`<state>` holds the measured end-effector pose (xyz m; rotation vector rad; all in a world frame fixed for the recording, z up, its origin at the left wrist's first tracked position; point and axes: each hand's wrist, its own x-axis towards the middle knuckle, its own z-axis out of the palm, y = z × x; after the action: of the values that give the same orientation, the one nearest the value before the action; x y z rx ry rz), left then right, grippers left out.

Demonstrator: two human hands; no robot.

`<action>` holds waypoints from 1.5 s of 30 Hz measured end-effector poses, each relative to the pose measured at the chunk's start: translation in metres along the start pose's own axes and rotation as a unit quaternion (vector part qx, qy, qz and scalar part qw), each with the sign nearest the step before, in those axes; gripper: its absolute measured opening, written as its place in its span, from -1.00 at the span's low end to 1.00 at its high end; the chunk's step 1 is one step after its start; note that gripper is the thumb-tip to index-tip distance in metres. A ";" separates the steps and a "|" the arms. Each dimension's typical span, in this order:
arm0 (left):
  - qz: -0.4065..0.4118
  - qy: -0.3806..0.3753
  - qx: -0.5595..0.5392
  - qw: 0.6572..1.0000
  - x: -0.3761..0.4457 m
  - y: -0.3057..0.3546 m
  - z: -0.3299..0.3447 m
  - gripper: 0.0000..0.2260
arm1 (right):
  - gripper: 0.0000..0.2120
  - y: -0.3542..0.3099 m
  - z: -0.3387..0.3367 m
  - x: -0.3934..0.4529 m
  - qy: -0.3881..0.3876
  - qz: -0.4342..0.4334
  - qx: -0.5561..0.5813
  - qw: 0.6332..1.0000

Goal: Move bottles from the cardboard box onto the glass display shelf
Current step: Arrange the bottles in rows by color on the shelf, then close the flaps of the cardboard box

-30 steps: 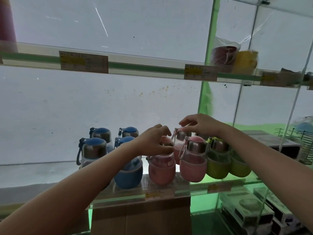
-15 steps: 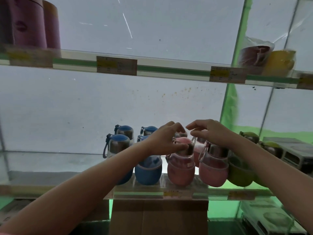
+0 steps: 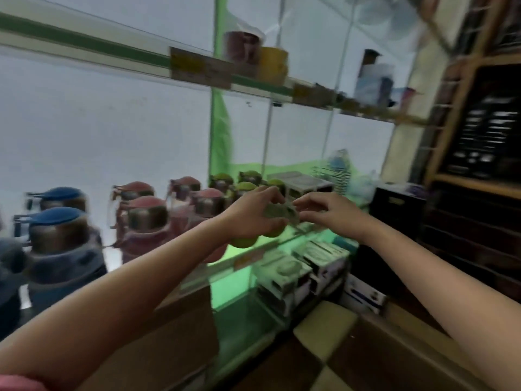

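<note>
Centre of frame: left hand [image 3: 253,214] curled around green bottle [image 3: 277,214], right hand [image 3: 324,211] fingers loosely spread beside it; apparently straightening it on glass shelf [image 3: 253,256].

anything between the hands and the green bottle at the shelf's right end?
Nothing visible. The left hand is already wrapped on the green bottle over the glass shelf; the right hand reaches its far side, contact blurred.

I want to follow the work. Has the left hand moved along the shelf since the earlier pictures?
Yes. The left hand moved to the right: earlier it rested on a pink bottle, now it is at the green bottles, past the pink ones.
</note>
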<state>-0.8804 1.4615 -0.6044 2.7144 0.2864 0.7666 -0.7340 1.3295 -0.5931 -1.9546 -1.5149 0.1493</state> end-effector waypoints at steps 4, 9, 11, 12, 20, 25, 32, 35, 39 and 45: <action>0.049 -0.038 -0.073 0.995 0.029 0.033 0.056 -0.62 | -0.78 0.031 -0.028 -0.048 0.059 0.078 -0.030 0.995; 0.088 -0.108 -0.145 0.980 0.046 0.077 0.127 -0.60 | -0.75 0.067 -0.052 -0.108 0.066 0.184 -0.066 0.979; 0.095 -0.132 -0.171 0.972 0.051 0.090 0.155 -0.57 | -0.77 0.085 -0.058 -0.131 0.068 0.214 -0.070 0.972; 0.092 -0.139 -0.187 0.968 0.052 0.095 0.171 -0.56 | -0.77 0.096 -0.061 -0.141 0.067 0.227 -0.075 0.969; 0.027 -0.193 -0.302 0.933 0.052 0.109 0.278 -0.57 | -0.79 0.173 -0.052 -0.192 0.068 0.334 -0.082 0.937; 0.042 -0.233 -0.292 0.927 0.057 0.120 0.301 -0.56 | -0.77 0.198 -0.044 -0.210 0.087 0.366 -0.059 0.925; 0.087 -0.255 -0.299 0.916 0.056 0.155 0.319 -0.58 | -0.70 0.207 -0.041 -0.231 0.119 0.386 -0.061 0.913; 0.111 -0.262 -0.294 0.912 0.056 0.171 0.323 -0.58 | -0.70 0.209 -0.045 -0.244 0.129 0.397 -0.055 0.907; 0.126 -0.284 -0.297 0.903 0.053 0.194 0.334 -0.58 | -0.71 0.212 -0.048 -0.270 0.153 0.415 -0.038 0.896; 0.134 -0.354 -0.323 0.867 0.025 0.237 0.390 -0.60 | -0.72 0.239 -0.025 -0.324 0.187 0.450 -0.005 0.873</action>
<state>-0.6251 1.1546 -0.8278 2.1861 -0.4491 -0.1249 -0.6305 0.9989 -0.7997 -2.3766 -0.2800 0.1399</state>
